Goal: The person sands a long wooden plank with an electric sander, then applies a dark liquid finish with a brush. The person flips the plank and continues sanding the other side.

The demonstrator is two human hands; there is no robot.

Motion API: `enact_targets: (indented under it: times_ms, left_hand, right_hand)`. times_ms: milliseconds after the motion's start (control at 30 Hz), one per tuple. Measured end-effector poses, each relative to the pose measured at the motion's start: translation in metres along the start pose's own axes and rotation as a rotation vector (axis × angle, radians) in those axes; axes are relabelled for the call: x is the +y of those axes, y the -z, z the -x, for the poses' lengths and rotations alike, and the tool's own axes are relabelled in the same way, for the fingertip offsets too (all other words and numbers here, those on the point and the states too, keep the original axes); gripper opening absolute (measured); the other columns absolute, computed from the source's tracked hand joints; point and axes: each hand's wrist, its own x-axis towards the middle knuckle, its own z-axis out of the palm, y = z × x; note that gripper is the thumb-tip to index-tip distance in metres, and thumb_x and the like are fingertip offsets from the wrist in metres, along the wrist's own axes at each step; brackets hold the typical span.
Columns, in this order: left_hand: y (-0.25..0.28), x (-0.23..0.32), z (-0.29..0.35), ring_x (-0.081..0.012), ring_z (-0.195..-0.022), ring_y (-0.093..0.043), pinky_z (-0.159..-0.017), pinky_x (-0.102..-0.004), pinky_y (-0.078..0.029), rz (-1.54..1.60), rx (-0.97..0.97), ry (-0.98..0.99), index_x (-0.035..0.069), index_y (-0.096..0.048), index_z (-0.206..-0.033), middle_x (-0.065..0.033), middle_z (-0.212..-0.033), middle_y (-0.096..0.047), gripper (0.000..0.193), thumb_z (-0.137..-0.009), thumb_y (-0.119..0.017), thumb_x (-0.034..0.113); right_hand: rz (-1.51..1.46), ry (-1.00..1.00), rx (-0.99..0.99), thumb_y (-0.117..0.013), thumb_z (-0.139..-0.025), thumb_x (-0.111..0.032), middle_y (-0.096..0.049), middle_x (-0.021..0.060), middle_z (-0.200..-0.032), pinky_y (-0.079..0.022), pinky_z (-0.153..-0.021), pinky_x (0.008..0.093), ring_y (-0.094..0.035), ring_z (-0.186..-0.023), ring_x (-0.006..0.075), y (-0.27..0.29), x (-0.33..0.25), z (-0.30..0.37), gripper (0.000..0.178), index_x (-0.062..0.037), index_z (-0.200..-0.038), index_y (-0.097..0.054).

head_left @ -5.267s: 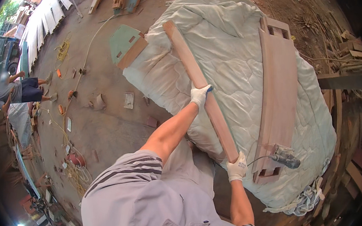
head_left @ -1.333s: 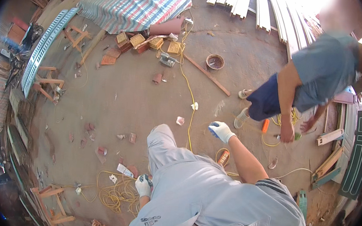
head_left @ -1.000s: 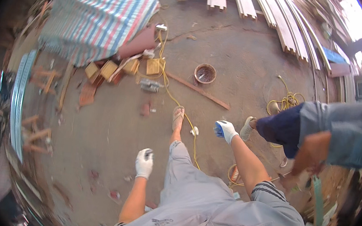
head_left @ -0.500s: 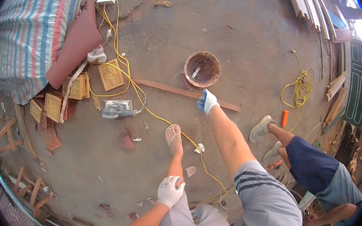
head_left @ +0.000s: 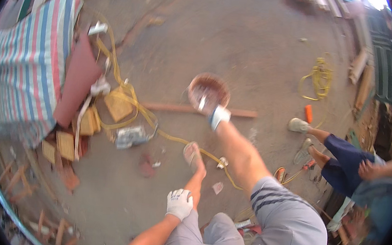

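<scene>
Two gloved hands work apart: the right hand point(head_left: 216, 116) reaches the round bowl point(head_left: 209, 91) beside the wooden strip point(head_left: 197, 109), grip unclear; the left hand point(head_left: 179, 203) rests open on the shin. Yellow cord point(head_left: 157, 123) by the foot point(head_left: 194, 158) could trip.

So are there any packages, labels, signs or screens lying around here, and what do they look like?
None that I can make out: no package, label, sign or screen.
The nearest flat things are small pale scraps on the concrete floor by the yellow cable, too blurred to tell what they are.
</scene>
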Motion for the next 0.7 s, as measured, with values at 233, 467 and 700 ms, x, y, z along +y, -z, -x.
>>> enact_targets:
  times_ms: [233,467,700]
  left_hand:
    - [-0.038,-0.012,-0.014,-0.0322,-0.135,-0.067,-0.109,-0.0519,-0.055,0.977,0.233,0.005,0.007,-0.065,-0.147,-0.0186,-0.139,-0.073,0.061,-0.101,-0.077,0.047]
    - [0.032,0.121,0.069,-0.0327,-0.141,-0.061,-0.112,-0.0571,-0.058,1.283,-0.821,0.114,0.021,-0.042,-0.167,-0.0134,-0.148,-0.062,0.069,-0.105,-0.073,0.023]
    - [-0.020,0.284,0.218,-0.0265,-0.160,-0.037,-0.129,-0.0374,-0.033,0.461,-0.890,-0.493,0.008,-0.023,-0.179,-0.0115,-0.177,-0.035,0.092,-0.098,-0.068,0.004]
  right_hand:
    - [-0.643,-0.258,-0.130,-0.067,-0.101,-0.035,-0.079,0.0147,-0.094,-0.062,-0.073,0.0474,-0.076,-0.083,0.0324,0.023,0.064,0.338,0.028,-0.0108,-0.103,-0.079]
    - [-1.838,-0.619,-0.010,-0.071,-0.104,-0.021,-0.074,0.0127,-0.088,-0.062,-0.064,0.0419,-0.074,-0.071,0.0252,0.092,0.086,0.682,0.020,-0.0023,-0.110,-0.071]
    - [-0.623,-1.007,0.917,-0.069,-0.102,-0.036,-0.067,0.0265,-0.146,-0.052,-0.114,0.0556,-0.064,-0.135,0.0451,0.100,0.100,0.877,0.059,-0.0055,-0.152,-0.063]
